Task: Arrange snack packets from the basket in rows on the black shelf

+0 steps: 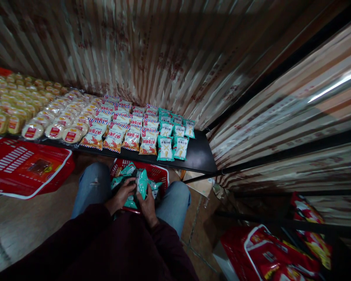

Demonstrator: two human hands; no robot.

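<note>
Between my knees sits a red basket (163, 174) with several teal snack bags in it. Over the basket, a teal snack bag (141, 182) is held upright between my two hands. My right hand (148, 203) grips its lower right side. The fingers of my left hand (124, 194) curl against its left side. On the black shelf (200, 153) ahead, teal snack bags (165, 147) of the same kind stand in short rows. To their left are rows of orange-and-white snack bags (115, 136) with striped tops.
Round packaged cakes (71, 135) and yellow packs (15, 123) fill the shelf's left part. A red basket (66, 166) with a white handle lies at left. Another red basket (236, 248) with red packets stands at lower right. Corrugated wrapped sheeting (152, 47) backs the shelf.
</note>
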